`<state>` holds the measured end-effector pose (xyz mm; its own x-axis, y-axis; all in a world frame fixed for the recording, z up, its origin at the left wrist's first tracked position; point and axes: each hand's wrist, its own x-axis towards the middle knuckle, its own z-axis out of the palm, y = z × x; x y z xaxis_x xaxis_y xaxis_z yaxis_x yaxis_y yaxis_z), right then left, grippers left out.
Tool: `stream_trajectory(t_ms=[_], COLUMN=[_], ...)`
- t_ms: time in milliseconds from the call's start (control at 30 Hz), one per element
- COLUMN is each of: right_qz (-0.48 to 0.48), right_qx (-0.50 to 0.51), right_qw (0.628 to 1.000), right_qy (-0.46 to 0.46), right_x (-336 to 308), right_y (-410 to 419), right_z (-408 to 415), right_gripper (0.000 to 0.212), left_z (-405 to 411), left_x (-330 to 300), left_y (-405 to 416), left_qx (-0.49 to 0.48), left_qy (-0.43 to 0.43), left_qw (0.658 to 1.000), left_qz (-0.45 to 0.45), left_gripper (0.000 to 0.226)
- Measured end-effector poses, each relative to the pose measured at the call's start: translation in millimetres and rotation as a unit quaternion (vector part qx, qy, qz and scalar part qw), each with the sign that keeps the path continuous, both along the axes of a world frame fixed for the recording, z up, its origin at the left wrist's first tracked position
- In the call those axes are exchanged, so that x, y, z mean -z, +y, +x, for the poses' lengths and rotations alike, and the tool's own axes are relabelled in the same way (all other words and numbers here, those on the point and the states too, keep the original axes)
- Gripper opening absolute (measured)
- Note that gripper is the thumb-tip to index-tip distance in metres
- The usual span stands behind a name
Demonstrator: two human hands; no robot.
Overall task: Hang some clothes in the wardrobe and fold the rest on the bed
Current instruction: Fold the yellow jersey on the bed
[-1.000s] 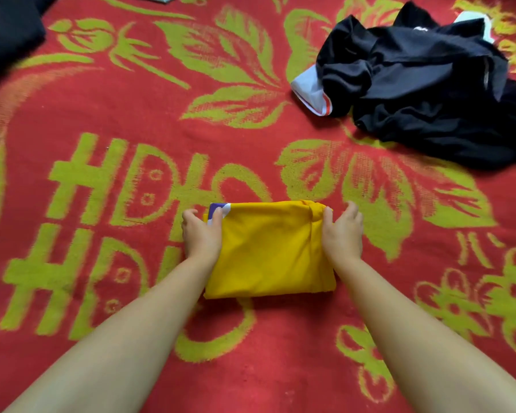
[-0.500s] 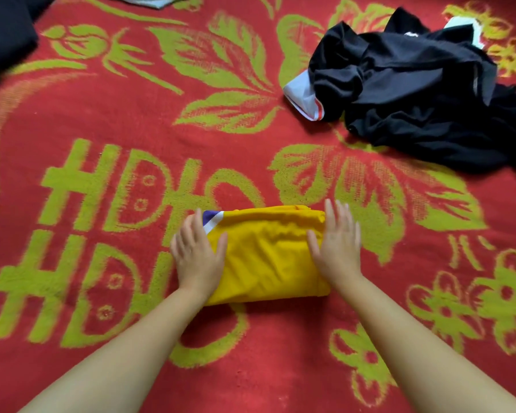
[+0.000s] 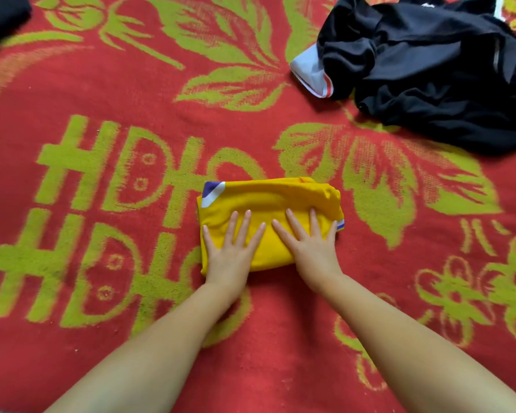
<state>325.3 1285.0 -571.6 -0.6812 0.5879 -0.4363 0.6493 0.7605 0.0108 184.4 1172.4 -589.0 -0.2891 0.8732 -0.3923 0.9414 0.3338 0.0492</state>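
While the folded yellow garment (image 3: 268,216) lies on the bed, both hands' straight fingers (image 3: 245,225) press flat atop it

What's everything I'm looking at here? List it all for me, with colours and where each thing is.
Folded garment: one, yellow with purple and white trim, centre of the blanket, under both hands.
Crumpled clothes pile: one heap, black with a white and red edge, upper right.
Dark cloth: one, black, top left corner, mostly out of view.
Blanket: one, red with yellow-green pattern, beneath everything.
Left hand: flat on the garment.
Right hand: flat on the garment.
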Motion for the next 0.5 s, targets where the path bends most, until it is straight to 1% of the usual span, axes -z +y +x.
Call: stream_trajectory(t_ms=[100,200,333,433,500], right_qz=[-0.028,-0.048,-0.052,-0.045,-0.034], right_qx=[0.01,-0.001,-0.062,-0.121,-0.182], right_qw=[1.0,0.999,0.997,0.991,0.982], right_qy=[-0.008,-0.011,-0.019,-0.029,-0.023], right_x=[-17.5,-47.1,-106.2,-144.2,-165.4], right_y=[3.9,7.9,3.7,-13.4,-31.7], right_z=[-10.8,-22.4,-37.8,-48.0,-60.4], right_gripper=[0.071,0.07,0.07,0.066,0.063], left_z=[-15.8,-27.1,-39.4,-40.9,-41.6], left_x=[-12.6,-41.2,-100.5,-136.1,-153.0], left_y=[5.2,5.8,-6.1,-37.6,-71.3], left_qx=[0.009,0.007,0.002,-0.011,-0.044], left_qy=[-0.025,-0.046,-0.03,-0.017,-0.015], left_qw=[0.999,0.998,0.998,0.999,0.999], left_qz=[-0.021,-0.047,-0.048,-0.033,-0.021], left_gripper=[0.09,0.084,0.078,0.078,0.076])
